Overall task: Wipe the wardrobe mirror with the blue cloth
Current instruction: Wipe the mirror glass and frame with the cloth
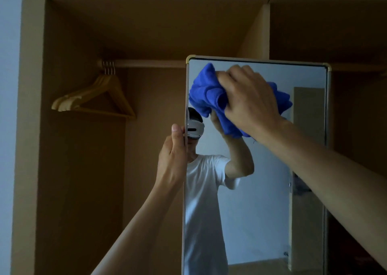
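The blue cloth [211, 94] is bunched in the closed right hand [249, 98] and pressed to the mirror [261, 191] near its top; the mirror's left edge is gripped by the left hand [172, 159]. Wooden hangers [94, 98] are hung left of the mirror in the wardrobe [146, 27].

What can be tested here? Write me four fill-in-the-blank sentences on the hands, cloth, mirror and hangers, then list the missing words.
1. The right hand presses the blue cloth against the ____ part of the mirror.
2. The left hand has its grip on the mirror's ____ edge.
3. The wooden hangers hang from a rail to the ____ of the mirror.
4. The cloth's colour is ____.

Missing words: upper; left; left; blue
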Motion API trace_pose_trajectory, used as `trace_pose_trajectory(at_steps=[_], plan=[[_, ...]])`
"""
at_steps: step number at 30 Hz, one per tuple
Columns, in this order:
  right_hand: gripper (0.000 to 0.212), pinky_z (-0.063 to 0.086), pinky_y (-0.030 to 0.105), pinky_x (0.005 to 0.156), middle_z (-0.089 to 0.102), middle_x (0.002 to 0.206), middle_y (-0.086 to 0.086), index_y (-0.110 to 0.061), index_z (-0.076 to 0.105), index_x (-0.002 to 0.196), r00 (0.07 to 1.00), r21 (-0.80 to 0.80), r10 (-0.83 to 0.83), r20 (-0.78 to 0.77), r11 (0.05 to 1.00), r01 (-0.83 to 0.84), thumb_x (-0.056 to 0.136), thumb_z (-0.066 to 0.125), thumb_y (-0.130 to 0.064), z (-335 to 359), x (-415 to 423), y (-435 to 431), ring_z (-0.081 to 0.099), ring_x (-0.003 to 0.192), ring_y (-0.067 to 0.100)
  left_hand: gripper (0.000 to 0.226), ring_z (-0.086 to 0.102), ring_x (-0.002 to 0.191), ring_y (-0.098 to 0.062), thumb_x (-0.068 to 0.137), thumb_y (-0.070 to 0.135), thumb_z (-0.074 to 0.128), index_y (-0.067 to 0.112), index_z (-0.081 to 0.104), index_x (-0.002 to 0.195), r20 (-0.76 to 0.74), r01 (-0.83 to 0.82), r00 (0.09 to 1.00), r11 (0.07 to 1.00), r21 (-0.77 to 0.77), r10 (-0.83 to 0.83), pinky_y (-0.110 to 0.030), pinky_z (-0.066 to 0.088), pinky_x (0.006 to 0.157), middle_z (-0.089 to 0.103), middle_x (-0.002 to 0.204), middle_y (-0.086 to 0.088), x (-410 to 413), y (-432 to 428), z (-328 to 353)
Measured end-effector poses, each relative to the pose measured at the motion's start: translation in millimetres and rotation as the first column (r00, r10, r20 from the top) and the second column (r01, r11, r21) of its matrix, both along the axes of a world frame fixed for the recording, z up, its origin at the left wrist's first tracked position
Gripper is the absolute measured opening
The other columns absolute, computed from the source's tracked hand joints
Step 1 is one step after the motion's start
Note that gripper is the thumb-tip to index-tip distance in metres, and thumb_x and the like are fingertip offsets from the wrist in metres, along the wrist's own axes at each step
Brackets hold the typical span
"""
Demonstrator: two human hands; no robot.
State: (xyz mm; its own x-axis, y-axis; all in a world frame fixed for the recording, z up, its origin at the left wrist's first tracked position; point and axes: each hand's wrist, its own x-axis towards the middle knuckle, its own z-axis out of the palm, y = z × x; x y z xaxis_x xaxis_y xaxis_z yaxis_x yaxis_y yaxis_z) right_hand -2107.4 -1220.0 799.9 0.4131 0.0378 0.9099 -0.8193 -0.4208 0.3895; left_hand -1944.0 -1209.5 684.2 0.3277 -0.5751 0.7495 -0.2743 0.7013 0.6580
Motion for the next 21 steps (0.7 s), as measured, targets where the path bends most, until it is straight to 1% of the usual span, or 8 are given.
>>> trace_pose_trajectory(at_steps=[2, 4, 8, 10, 13, 17, 19, 21], plan=[[0.033, 0.033, 0.036, 0.070, 0.061, 0.095, 0.015, -0.005, 0.060, 0.111, 1.000, -0.005, 0.008, 0.024, 1.000, -0.008, 0.079, 0.068, -0.009, 5.8, -0.2, 0.0, 0.056, 0.087, 0.034, 0.061, 0.070, 0.101, -0.017, 0.107, 0.057, 0.017, 0.028, 0.071, 0.114, -0.023, -0.001, 1.000, 1.000, 0.017, 0.001, -0.026, 0.054, 0.082, 0.075, 0.107, -0.004, 0.8, -2.1, -1.1], [0.033, 0.035, 0.036, 0.069, 0.061, 0.093, 0.013, -0.006, 0.060, 0.110, 1.000, -0.012, 0.026, 0.011, 1.000, -0.025, 0.078, 0.067, -0.010, -0.8, 0.5, -1.1, 0.055, 0.085, 0.032, 0.064, 0.070, 0.104, -0.017, 0.106, 0.062, 0.018, 0.029, 0.071, 0.117, -0.034, 0.007, 0.999, 1.000, 0.028, -0.006, -0.035, 0.056, 0.092, 0.075, 0.109, -0.002, 0.7, -2.4, -2.1], [0.037, 0.039, 0.036, 0.068, 0.060, 0.090, 0.010, -0.006, 0.061, 0.111, 0.996, 0.010, 0.072, -0.057, 0.997, -0.071, 0.075, 0.068, -0.010, -35.2, -5.0, -4.8, 0.054, 0.081, 0.029, 0.072, 0.068, 0.091, -0.026, 0.103, 0.066, 0.018, 0.015, 0.069, 0.110, -0.019, -0.046, 0.999, 0.999, 0.022, 0.046, -0.053, 0.055, 0.091, 0.072, 0.097, -0.012, -0.6, -3.0, -3.7], [0.034, 0.041, 0.036, 0.069, 0.060, 0.092, 0.009, -0.006, 0.061, 0.111, 0.993, 0.031, 0.078, -0.091, 0.997, -0.076, 0.077, 0.056, -0.010, -58.6, -6.9, -4.2, 0.054, 0.082, 0.027, 0.072, 0.066, 0.085, -0.029, 0.104, 0.066, 0.019, 0.013, 0.068, 0.109, -0.025, -0.050, 0.998, 0.998, 0.026, 0.051, -0.055, 0.054, 0.088, 0.070, 0.093, -0.016, -1.3, -3.3, -4.3], [0.040, 0.046, 0.036, 0.073, 0.062, 0.098, 0.008, -0.007, 0.061, 0.114, 0.985, 0.108, 0.101, -0.138, 0.990, -0.087, 0.076, 0.046, -0.010, -96.8, -4.5, -4.4, 0.055, 0.086, 0.025, 0.077, 0.068, 0.096, -0.032, 0.094, 0.077, 0.023, 0.015, 0.068, 0.104, -0.073, -0.009, 0.997, 0.999, 0.043, 0.012, -0.055, 0.056, 0.093, 0.070, 0.101, -0.016, -4.9, -2.0, -4.0], [0.040, 0.047, 0.034, 0.075, 0.064, 0.101, 0.008, -0.008, 0.061, 0.116, 0.979, 0.140, 0.110, -0.170, 0.986, -0.087, 0.079, 0.045, -0.012, -121.4, -4.7, -8.2, 0.057, 0.086, 0.024, 0.061, 0.059, 0.084, -0.024, 0.101, 0.070, 0.022, 0.030, 0.060, 0.074, -0.054, -0.040, 0.998, 0.998, 0.050, 0.043, -0.047, 0.053, 0.088, 0.061, 0.092, -0.011, -11.9, 1.3, -5.1], [0.038, 0.045, 0.033, 0.072, 0.064, 0.098, 0.006, -0.009, 0.062, 0.114, 0.977, 0.130, 0.119, -0.177, 0.987, -0.097, 0.079, 0.047, -0.009, -117.0, -6.7, -9.7, 0.055, 0.083, 0.022, 0.063, 0.060, 0.087, -0.024, 0.098, 0.074, 0.023, 0.028, 0.061, 0.079, -0.057, -0.074, 0.995, 0.996, 0.051, 0.077, -0.049, 0.053, 0.088, 0.063, 0.095, -0.011, -13.6, 2.9, -6.2], [0.036, 0.044, 0.034, 0.070, 0.063, 0.096, 0.006, -0.009, 0.063, 0.113, 0.976, 0.117, 0.128, -0.176, 0.987, -0.109, 0.079, 0.054, -0.007, -106.5, -9.7, -11.6, 0.055, 0.082, 0.023, 0.071, 0.064, 0.090, -0.030, 0.098, 0.073, 0.024, 0.016, 0.065, 0.092, -0.068, -0.100, 0.992, 0.994, 0.051, 0.103, -0.052, 0.054, 0.089, 0.066, 0.097, -0.016, -15.1, 4.8, -6.7]])
